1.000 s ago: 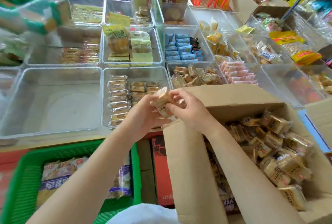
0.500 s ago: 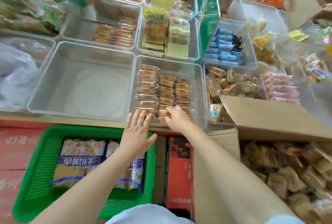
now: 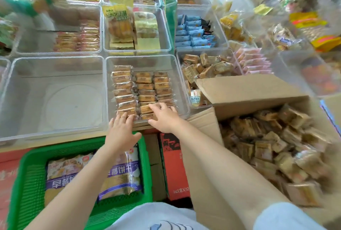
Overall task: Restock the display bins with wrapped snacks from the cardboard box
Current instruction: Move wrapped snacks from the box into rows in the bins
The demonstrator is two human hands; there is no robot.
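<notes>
While both hands sit at the near edge of the clear display bin (image 3: 147,60), I see the main risk in the rows of wrapped snacks (image 3: 142,89) packed there on edge. My left hand (image 3: 120,133) lies flat, fingers straight, its tips touching the nearest packet of the left row; a push too hard would tip that row back toward the far wall. My right hand (image 3: 163,119) rests palm-down on the near packets of the middle and right rows. Its fingers look only lightly bent, though blur keeps me from saying whether they pinch a packet. Lifting it carelessly could drag a wrapper up and topple its neighbours.

Refill stock lies loose in the cardboard box (image 3: 239,89) at my right, whose raised flap touches the next bin's near corner; my right forearm, swinging back, could catch that flap and jolt the box.
</notes>
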